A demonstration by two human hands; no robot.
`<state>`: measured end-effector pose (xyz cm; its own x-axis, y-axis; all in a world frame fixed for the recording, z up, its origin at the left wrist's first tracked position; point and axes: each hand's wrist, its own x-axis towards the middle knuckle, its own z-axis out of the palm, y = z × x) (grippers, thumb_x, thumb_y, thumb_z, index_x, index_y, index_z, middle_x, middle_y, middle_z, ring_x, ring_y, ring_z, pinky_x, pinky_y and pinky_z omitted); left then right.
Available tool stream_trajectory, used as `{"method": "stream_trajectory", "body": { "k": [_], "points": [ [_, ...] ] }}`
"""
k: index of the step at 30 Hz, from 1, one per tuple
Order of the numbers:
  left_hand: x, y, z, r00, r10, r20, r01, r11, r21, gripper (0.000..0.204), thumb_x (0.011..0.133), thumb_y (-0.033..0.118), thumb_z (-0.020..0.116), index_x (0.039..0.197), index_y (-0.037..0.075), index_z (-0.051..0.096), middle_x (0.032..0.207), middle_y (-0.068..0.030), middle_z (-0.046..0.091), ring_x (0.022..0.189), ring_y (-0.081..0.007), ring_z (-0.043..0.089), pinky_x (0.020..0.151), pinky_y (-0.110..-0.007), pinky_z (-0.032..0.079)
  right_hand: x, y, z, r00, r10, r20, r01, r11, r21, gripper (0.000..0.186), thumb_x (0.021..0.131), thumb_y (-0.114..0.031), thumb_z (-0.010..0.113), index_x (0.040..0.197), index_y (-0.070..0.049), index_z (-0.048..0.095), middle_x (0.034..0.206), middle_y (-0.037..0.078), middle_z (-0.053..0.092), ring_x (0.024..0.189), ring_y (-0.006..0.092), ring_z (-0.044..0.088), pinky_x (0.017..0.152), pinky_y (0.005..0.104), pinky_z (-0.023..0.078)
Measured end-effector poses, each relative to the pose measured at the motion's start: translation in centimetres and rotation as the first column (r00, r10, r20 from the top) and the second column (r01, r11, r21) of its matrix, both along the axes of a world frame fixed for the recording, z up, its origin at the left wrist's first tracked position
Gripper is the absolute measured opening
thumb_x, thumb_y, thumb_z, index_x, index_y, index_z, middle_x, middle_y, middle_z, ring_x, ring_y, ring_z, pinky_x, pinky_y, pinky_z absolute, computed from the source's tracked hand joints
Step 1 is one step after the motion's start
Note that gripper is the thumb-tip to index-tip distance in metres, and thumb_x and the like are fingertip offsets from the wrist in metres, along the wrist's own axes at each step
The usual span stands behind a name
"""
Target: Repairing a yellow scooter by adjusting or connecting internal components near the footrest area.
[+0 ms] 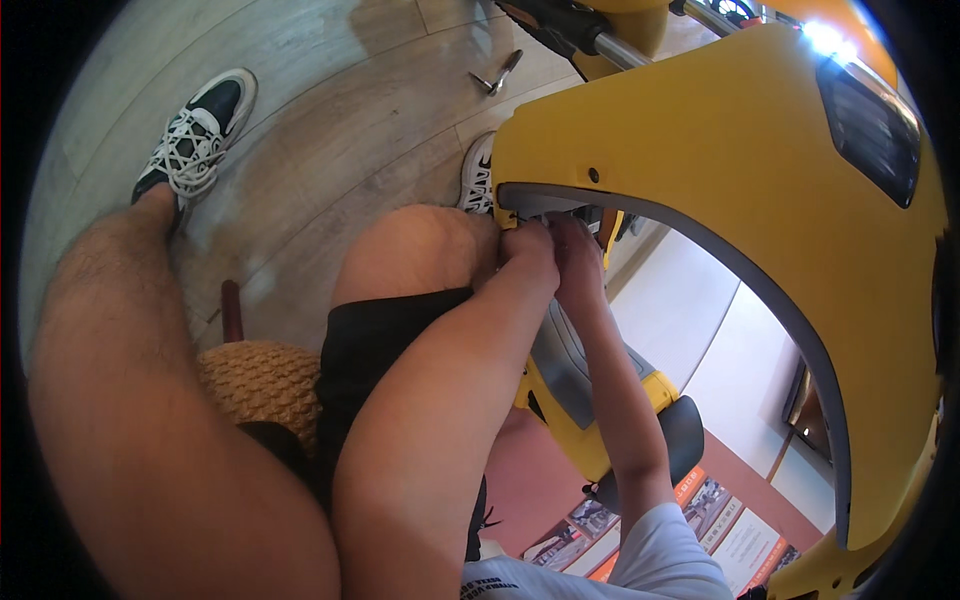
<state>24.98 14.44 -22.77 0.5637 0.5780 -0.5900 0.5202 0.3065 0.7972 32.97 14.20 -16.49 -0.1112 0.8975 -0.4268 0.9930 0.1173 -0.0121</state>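
Note:
A large yellow body panel (660, 125) of a scooter-like vehicle arches over the right side, with a grey inner edge. Both my hands reach into the hollow under its near left end. My left hand (527, 243) is closed, its fingertips pinched at something small by the panel's edge. Right beside it, nearly touching, my right hand (577, 240) is bent inward with its fingers curled. What either set of fingers grips is hidden by the hands and too small to make out. Dark and orange-yellow parts show just past my right hand.
A metal piece with two arms (497, 75) lies on the wooden floor (330, 110). Below my forearms is a grey and yellow vehicle part (562, 365). A woven stool (262, 385) stands between my legs. Metal tubes (618, 48) cross at the top.

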Motion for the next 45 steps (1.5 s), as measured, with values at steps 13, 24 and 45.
{"method": "stream_trajectory", "body": {
  "k": [13, 24, 45],
  "points": [
    [1.0, 0.4, -0.3, 0.999, 0.031, 0.04, -0.023, 0.983, -0.184, 0.037, 0.089, 0.017, 0.061, 0.124, 0.008, 0.057, 0.127, -0.0095, 0.057, 0.117, -0.0207, 0.058, 0.09, -0.032, 0.052, 0.5, 0.3, -0.5, 0.99, 0.122, 0.072, -0.124, 0.992, 0.032, 0.022, 0.073, -0.005, 0.06, 0.094, -0.003, 0.065, 0.094, 0.02, 0.064, 0.09, 0.0406, 0.06, 0.076, 0.0436, 0.049],
    [5.1, 0.0, -1.9, 0.902, 0.43, 0.044, -0.331, 0.752, -0.57, 0.034, 0.089, 0.02, 0.06, 0.121, 0.01, 0.061, 0.122, -0.0086, 0.061, 0.114, -0.0194, 0.06, 0.087, -0.031, 0.053, 0.9, 0.4, 0.8, 0.968, 0.241, 0.064, -0.24, 0.97, -0.027, 0.029, 0.076, -0.006, 0.057, 0.103, -0.008, 0.067, 0.097, 0.019, 0.064, 0.094, 0.038, 0.061, 0.081, 0.0422, 0.049],
    [4.2, -0.3, -1.6, 0.446, 0.87, -0.211, -0.486, 0.038, -0.873, 0.03, 0.087, 0.02, 0.05, 0.105, 0.003, 0.067, 0.109, -0.0156, 0.066, 0.1, -0.0264, 0.065, 0.082, -0.035, 0.053, 0.4, 2.0, -1.0, 0.976, 0.208, 0.06, -0.203, 0.976, -0.082, 0.016, 0.077, -0.01, 0.059, 0.089, -0.006, 0.069, 0.084, 0.018, 0.065, 0.076, 0.0384, 0.062, 0.069, 0.0407, 0.05]
  ]
}}
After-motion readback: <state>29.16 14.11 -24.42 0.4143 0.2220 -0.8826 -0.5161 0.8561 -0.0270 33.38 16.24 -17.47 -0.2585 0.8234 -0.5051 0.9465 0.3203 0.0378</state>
